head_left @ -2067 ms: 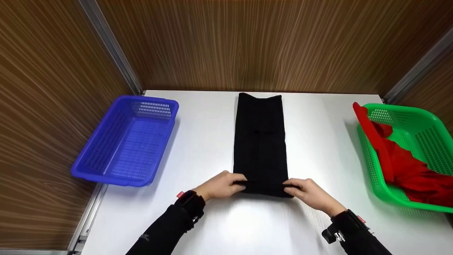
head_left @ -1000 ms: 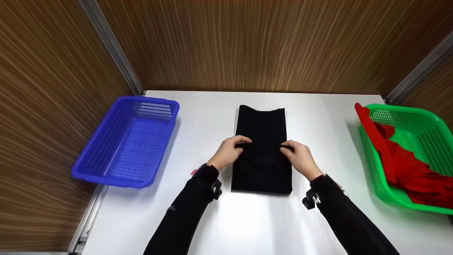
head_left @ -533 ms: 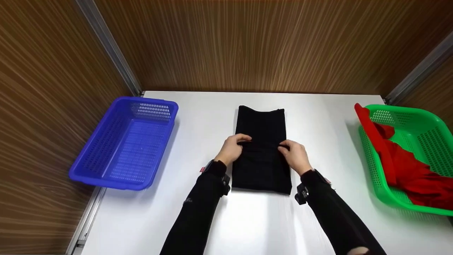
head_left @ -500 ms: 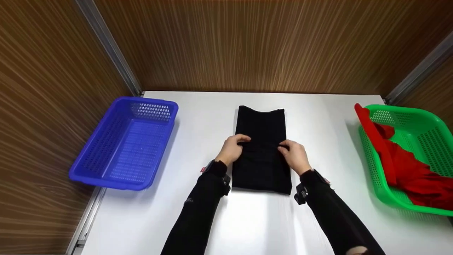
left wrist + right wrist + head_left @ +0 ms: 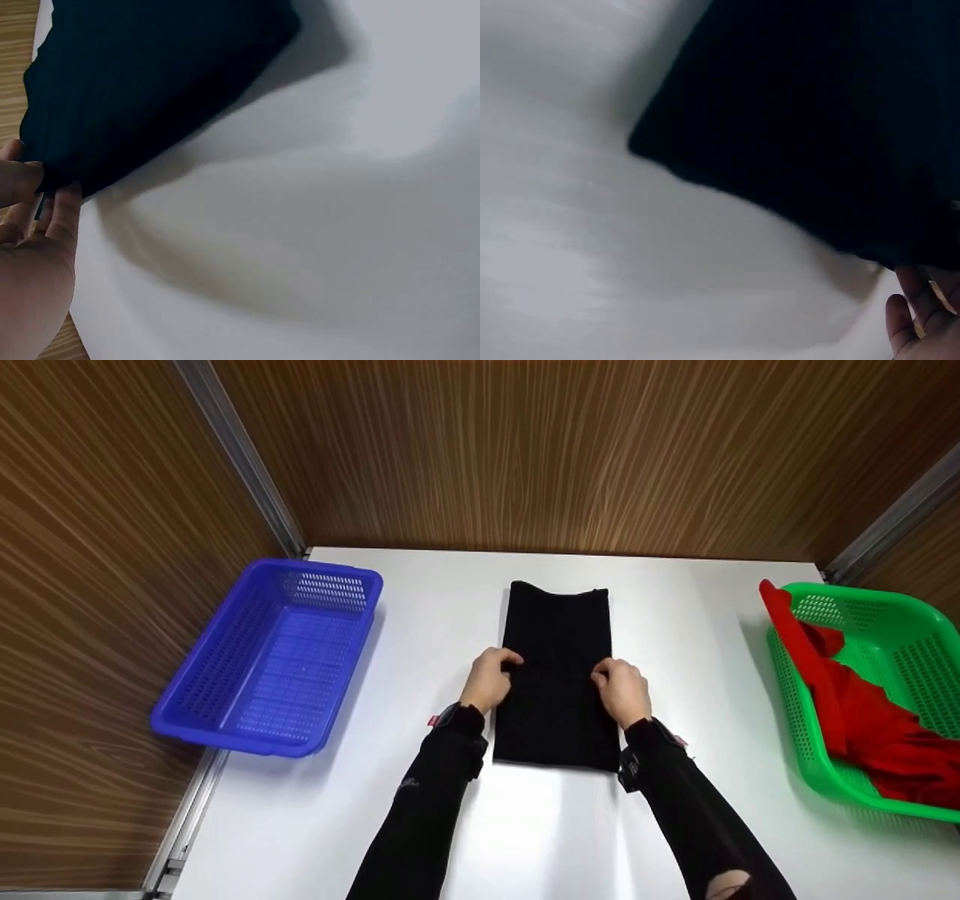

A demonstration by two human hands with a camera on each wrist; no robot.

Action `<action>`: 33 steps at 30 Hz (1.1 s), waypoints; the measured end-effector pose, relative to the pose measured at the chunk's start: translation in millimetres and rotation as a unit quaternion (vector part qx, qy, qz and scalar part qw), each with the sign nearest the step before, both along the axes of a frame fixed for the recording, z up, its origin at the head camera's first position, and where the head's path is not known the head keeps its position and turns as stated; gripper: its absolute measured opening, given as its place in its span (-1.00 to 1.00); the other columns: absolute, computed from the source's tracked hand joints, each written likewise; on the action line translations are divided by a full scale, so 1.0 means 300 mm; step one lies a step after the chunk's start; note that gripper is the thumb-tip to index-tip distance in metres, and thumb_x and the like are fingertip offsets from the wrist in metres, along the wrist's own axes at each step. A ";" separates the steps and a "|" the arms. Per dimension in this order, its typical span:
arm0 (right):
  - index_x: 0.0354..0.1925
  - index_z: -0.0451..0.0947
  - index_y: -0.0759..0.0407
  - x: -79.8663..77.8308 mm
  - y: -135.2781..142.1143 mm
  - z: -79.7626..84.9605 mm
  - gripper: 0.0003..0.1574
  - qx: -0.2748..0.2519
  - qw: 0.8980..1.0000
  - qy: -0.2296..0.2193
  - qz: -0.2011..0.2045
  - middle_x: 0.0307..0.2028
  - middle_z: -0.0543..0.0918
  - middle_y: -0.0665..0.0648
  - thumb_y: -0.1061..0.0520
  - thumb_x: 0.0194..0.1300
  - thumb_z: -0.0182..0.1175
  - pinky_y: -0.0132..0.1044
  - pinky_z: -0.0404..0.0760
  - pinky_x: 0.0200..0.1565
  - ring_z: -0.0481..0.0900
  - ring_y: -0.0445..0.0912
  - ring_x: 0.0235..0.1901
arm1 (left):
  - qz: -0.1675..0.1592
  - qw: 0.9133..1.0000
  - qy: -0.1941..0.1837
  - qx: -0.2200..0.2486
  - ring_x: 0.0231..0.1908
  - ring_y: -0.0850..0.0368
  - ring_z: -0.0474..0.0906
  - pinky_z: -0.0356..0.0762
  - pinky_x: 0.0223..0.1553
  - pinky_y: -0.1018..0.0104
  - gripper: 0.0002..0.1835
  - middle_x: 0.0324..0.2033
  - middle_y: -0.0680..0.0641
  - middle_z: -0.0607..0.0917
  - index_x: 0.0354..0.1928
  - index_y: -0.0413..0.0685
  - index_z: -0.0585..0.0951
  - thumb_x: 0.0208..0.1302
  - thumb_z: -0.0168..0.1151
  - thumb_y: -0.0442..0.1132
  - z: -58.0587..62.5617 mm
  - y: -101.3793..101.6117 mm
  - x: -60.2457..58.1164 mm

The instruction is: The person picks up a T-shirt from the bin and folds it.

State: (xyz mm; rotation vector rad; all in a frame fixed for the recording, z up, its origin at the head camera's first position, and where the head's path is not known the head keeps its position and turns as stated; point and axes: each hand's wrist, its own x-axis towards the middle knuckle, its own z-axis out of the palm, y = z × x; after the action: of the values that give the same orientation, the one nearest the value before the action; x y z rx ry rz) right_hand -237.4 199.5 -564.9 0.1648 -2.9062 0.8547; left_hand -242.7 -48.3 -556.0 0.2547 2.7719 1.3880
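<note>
A black garment [image 5: 559, 630], folded to a narrow rectangle, lies mid-table, its near part doubled over. At its left edge, about halfway along, my left hand [image 5: 487, 680] pinches the cloth. My right hand [image 5: 624, 690] holds the opposite edge at the same height. In the left wrist view, the thumb and fingers [image 5: 66, 214] close on a corner of the dark cloth [image 5: 150, 82]. The right wrist view shows fingertips [image 5: 915, 289] at the lower edge of the cloth [image 5: 802, 127], partly cut off by the frame.
On the left stands a blue plastic basket [image 5: 330, 735]. A green basket [image 5: 817, 769] on the right holds a red cloth [image 5: 862, 720], part of it hanging over the rim. Wood-patterned panels [image 5: 525, 457] enclose the white table [image 5: 435, 615].
Both hands have moved from the garment's near end to its middle, folding that end forward, so the garment is shorter. Over the last half second the hands have barely shifted.
</note>
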 end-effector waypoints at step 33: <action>-0.20 0.62 0.29 0.346 0.128 -0.074 -0.74 0.143 0.889 0.273 0.338 -0.21 0.64 0.18 0.32 0.06 0.33 -0.08 0.59 -0.04 0.62 0.08 -0.15 | -0.321 0.781 0.365 -0.393 -0.27 0.17 0.48 0.52 -0.30 0.36 -0.95 -0.28 0.06 0.54 -0.28 0.01 0.56 0.29 0.26 -0.24 -0.054 -0.152 0.315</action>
State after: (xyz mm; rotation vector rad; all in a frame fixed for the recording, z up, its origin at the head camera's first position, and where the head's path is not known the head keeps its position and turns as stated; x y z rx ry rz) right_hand -133.5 237.7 -587.1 1.2713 -2.3898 0.3245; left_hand -148.2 -93.9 -572.2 1.7480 2.9345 -0.1272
